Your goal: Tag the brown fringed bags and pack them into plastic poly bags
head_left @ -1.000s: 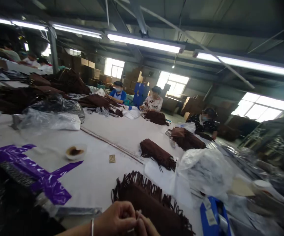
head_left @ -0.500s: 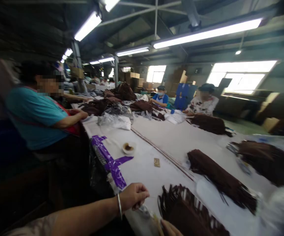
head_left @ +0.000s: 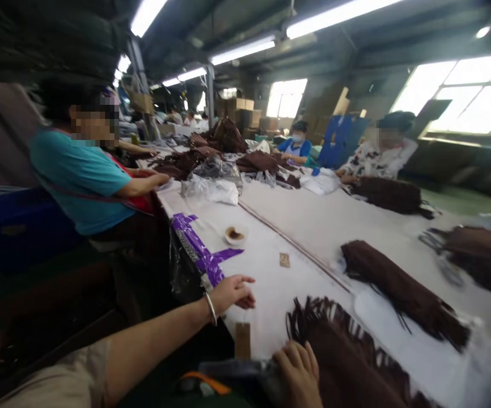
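Observation:
My left hand (head_left: 233, 292), with a silver bangle at the wrist, hovers by the table's edge. Its fingers are apart and nothing shows in them. At the bottom, my right hand (head_left: 298, 371) closes around a blurred grey tool (head_left: 234, 368) whose kind I cannot make out. An orange strip (head_left: 206, 382) shows just below that tool. A brown card tag (head_left: 243, 340) sits at the table edge between my hands, touching or just above the tool. Right beside my right hand lies a folded dark brown fringed scarf (head_left: 347, 351).
Across the white table (head_left: 266, 294) lie another rolled brown fringed scarf (head_left: 398, 289), a small bowl (head_left: 234, 234) with dark residue, a small tan card (head_left: 285, 260) and clear plastic bags (head_left: 211, 190). Purple tape (head_left: 198, 246) covers the left edge. Co-workers sit around the table.
My left hand has opened from a pinch and moved slightly up in view. My right hand has come further into view with the grey tool. The view has shifted right and tilted downward.

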`<act>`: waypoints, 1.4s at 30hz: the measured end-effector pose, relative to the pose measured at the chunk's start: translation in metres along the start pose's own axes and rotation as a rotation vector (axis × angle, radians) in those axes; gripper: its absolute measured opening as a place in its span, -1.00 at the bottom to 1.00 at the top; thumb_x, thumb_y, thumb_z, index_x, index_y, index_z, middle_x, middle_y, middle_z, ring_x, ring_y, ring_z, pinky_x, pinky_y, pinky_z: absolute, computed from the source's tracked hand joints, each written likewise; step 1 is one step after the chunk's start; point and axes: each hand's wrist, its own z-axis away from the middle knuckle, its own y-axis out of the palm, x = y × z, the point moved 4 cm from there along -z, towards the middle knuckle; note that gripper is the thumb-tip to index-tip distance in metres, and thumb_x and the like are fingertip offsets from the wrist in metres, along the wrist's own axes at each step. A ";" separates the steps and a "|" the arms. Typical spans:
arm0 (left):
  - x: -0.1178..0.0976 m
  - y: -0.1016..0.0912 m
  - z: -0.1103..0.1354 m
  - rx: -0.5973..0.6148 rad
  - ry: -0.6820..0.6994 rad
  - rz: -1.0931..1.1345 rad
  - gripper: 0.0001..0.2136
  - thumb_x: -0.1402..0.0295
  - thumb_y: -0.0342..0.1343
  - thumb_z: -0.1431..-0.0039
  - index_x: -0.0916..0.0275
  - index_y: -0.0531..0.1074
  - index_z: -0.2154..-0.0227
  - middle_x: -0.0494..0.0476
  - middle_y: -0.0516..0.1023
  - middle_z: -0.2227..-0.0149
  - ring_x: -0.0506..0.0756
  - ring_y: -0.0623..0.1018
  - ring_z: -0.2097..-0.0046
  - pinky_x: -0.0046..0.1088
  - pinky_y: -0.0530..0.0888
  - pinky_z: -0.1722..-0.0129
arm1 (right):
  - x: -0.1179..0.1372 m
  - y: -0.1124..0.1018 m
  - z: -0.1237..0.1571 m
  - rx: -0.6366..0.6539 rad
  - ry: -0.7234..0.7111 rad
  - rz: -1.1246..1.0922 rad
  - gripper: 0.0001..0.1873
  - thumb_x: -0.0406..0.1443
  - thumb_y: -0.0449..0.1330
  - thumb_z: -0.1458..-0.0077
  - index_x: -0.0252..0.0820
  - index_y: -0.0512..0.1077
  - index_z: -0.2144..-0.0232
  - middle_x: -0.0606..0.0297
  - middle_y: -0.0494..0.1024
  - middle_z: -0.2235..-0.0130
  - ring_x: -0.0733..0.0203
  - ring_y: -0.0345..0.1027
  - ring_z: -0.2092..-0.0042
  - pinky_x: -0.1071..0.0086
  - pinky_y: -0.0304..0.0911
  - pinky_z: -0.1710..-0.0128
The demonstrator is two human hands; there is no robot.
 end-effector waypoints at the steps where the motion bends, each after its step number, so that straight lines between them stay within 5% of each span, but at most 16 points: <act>1: -0.003 0.001 -0.003 -0.016 0.002 -0.003 -0.51 0.20 0.28 0.04 0.39 0.30 0.12 0.21 0.56 0.38 0.10 0.59 0.36 -0.41 0.48 0.33 | 0.000 -0.001 0.004 0.053 -0.017 0.037 -0.91 -0.31 0.14 -0.05 -0.02 0.45 0.39 0.28 0.51 0.27 0.01 0.33 0.00 -0.05 -0.05 -0.19; 5: -0.003 0.010 -0.016 -0.007 0.024 -0.032 -0.62 0.20 0.28 0.04 0.39 0.36 0.28 0.22 0.57 0.38 0.05 0.57 0.39 -0.46 0.47 0.35 | -0.003 -0.012 0.008 0.090 -0.040 0.135 -0.80 -0.36 0.01 -0.18 -0.08 0.41 0.23 0.25 0.47 0.12 0.11 0.20 -0.12 0.07 -0.06 -0.21; 9: 0.024 0.034 -0.014 0.043 0.001 -0.152 -0.65 0.14 0.22 0.00 0.38 0.41 0.35 0.06 0.48 0.55 -0.06 0.41 0.58 -0.58 0.36 0.54 | -0.011 -0.025 0.017 0.043 0.110 0.274 -0.58 -0.17 0.05 -0.19 -0.22 0.26 -0.05 0.07 0.43 0.04 0.00 0.21 -0.08 0.08 0.13 -0.06; 14: 0.057 0.068 -0.004 0.242 -0.127 -0.416 -0.68 0.13 0.12 -0.07 0.35 0.48 0.35 -0.02 0.40 0.64 -0.07 0.29 0.64 -0.60 0.19 0.63 | -0.017 -0.034 0.024 0.074 0.178 0.278 -0.66 -0.14 0.04 -0.20 -0.20 0.32 0.06 0.08 0.47 0.16 0.03 0.30 0.11 0.14 0.22 0.08; 24: 0.068 0.083 -0.001 0.414 -0.283 -0.467 -0.70 0.17 0.16 0.02 0.35 0.52 0.37 -0.07 0.32 0.72 -0.08 0.23 0.67 -0.61 0.10 0.67 | -0.017 -0.047 0.022 0.029 0.194 0.179 -0.74 -0.25 0.08 -0.19 -0.12 0.36 0.06 0.19 0.45 0.19 0.12 0.29 0.13 0.21 0.23 0.06; 29: 0.068 0.090 -0.009 0.363 -0.277 -0.516 -0.76 0.26 0.12 -0.03 0.35 0.50 0.35 -0.09 0.31 0.75 -0.09 0.23 0.71 -0.63 0.13 0.70 | -0.014 -0.048 0.027 0.016 0.162 0.166 -0.65 -0.33 0.05 -0.20 0.00 0.36 -0.02 0.20 0.41 0.19 0.16 0.28 0.14 0.22 0.27 0.09; 42: 0.067 0.097 -0.008 0.405 -0.287 -0.590 -0.79 0.35 0.08 -0.03 0.33 0.50 0.30 -0.11 0.29 0.78 -0.08 0.23 0.76 -0.64 0.13 0.74 | -0.015 -0.052 0.033 -0.051 0.152 0.031 -0.68 -0.47 0.02 -0.17 -0.03 0.47 0.19 0.22 0.32 0.18 0.17 0.22 0.10 0.22 0.26 0.09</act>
